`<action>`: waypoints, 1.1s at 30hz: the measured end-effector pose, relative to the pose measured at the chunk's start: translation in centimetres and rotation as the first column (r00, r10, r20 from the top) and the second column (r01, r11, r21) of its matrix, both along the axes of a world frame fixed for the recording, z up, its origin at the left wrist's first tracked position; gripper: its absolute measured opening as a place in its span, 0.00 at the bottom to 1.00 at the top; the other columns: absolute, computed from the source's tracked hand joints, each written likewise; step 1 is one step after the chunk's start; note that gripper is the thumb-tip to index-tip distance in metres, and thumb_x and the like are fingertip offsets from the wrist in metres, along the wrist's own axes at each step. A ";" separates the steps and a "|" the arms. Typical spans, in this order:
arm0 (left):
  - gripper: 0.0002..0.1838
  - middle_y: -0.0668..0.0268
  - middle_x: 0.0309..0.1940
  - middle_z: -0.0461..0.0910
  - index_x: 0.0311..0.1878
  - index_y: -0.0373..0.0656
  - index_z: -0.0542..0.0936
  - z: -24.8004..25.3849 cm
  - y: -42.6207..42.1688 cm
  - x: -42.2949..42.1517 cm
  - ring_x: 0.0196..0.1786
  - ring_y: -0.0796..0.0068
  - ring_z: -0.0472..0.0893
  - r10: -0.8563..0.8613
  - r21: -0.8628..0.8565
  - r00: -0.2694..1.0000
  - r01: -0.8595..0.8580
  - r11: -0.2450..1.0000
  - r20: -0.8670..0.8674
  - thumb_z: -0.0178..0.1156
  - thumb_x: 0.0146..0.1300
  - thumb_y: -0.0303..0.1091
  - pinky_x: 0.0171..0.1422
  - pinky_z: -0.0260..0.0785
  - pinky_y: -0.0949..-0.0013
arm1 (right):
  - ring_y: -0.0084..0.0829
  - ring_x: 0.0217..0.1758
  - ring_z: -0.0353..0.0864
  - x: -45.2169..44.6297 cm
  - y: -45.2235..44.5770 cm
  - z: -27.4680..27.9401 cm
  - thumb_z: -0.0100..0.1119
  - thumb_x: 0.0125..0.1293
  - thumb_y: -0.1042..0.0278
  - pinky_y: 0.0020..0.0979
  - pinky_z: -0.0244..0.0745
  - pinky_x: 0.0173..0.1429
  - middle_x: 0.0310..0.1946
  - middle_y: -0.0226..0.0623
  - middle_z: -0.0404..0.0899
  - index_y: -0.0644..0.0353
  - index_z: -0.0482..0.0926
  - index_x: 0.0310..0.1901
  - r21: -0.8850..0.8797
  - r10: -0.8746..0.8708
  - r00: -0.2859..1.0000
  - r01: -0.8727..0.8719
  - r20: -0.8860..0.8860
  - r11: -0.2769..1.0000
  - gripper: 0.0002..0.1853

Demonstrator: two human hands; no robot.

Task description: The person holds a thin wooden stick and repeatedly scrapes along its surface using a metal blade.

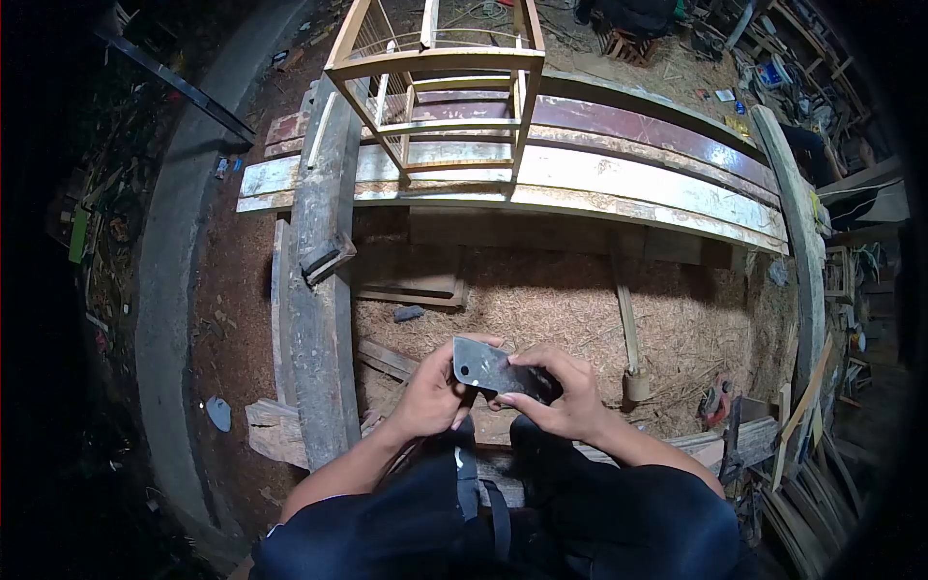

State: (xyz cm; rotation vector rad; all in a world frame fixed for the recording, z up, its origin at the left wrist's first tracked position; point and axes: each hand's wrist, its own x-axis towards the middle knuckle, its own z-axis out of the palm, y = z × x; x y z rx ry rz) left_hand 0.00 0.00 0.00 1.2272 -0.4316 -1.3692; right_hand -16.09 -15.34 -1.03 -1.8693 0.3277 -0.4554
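Note:
Both hands hold a flat grey plate (486, 368) in front of my lap. It is rectangular, with a round dark spot or hole near its left end and a few pale marks on its face; its exact kind I cannot make out. My left hand (431, 395) grips the left end, fingers behind it and partly hidden. On the right side, my right hand (568, 391) pinches the plate with the thumb at the lower edge and a finger on the upper edge. The plate's right end is dark and partly covered by that hand.
A thick wooden beam (325, 319) runs along my left, with a small dark block (327, 256) on it. Ahead, a wooden frame (440, 66) stands on long pale planks (648, 193). Below, a mallet-like wooden piece (636, 384) stands out against shavings-covered ground (541, 300).

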 end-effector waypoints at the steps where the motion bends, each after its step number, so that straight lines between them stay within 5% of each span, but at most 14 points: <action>1: 0.30 0.56 0.41 0.83 0.72 0.42 0.66 0.0 0.0 -0.1 0.21 0.82 0.77 -0.004 0.021 1.000 0.004 1.000 -0.008 0.45 0.68 0.12 0.17 0.63 0.80 | 0.39 0.42 0.88 0.0 -0.1 -0.1 0.80 0.55 0.66 0.34 0.83 0.46 0.41 0.45 0.85 0.64 0.82 0.48 -0.034 0.007 1.000 -0.006 0.026 0.999 0.22; 8: 0.27 0.58 0.28 0.81 0.69 0.37 0.68 0.7 0.2 0.3 0.15 0.85 0.70 -0.016 0.046 0.990 0.023 0.999 -0.142 0.45 0.68 0.12 0.16 0.59 0.81 | 0.36 0.39 0.87 0.4 -0.2 0.4 0.82 0.50 0.72 0.33 0.81 0.43 0.37 0.46 0.85 0.68 0.82 0.42 -0.158 0.032 0.997 -0.020 0.076 0.987 0.20; 19: 0.23 0.57 0.26 0.81 0.63 0.36 0.72 0.7 0.0 0.0 0.12 0.84 0.68 -0.016 0.072 0.976 0.033 0.997 -0.219 0.47 0.66 0.11 0.15 0.57 0.81 | 0.34 0.34 0.86 -0.1 -0.7 0.8 0.83 0.49 0.71 0.30 0.81 0.39 0.32 0.44 0.84 0.69 0.82 0.40 -0.139 -0.023 0.999 0.027 0.036 0.990 0.20; 21: 0.22 0.57 0.26 0.81 0.62 0.36 0.72 0.7 0.0 0.0 0.12 0.84 0.68 -0.016 0.061 0.979 0.029 0.998 -0.203 0.47 0.66 0.11 0.15 0.56 0.81 | 0.32 0.29 0.83 0.2 -0.4 0.9 0.82 0.52 0.65 0.31 0.77 0.31 0.30 0.40 0.82 0.65 0.85 0.44 -0.190 0.028 0.994 -0.008 0.106 0.982 0.20; 33: 0.16 0.56 0.27 0.83 0.58 0.34 0.74 0.8 0.0 -0.3 0.12 0.84 0.68 0.044 0.144 0.983 -0.018 0.989 -0.178 0.50 0.69 0.14 0.15 0.56 0.80 | 0.33 0.30 0.85 0.3 -0.3 0.5 0.82 0.52 0.67 0.31 0.79 0.33 0.31 0.41 0.83 0.66 0.85 0.43 -0.150 0.000 0.993 0.018 0.116 0.989 0.20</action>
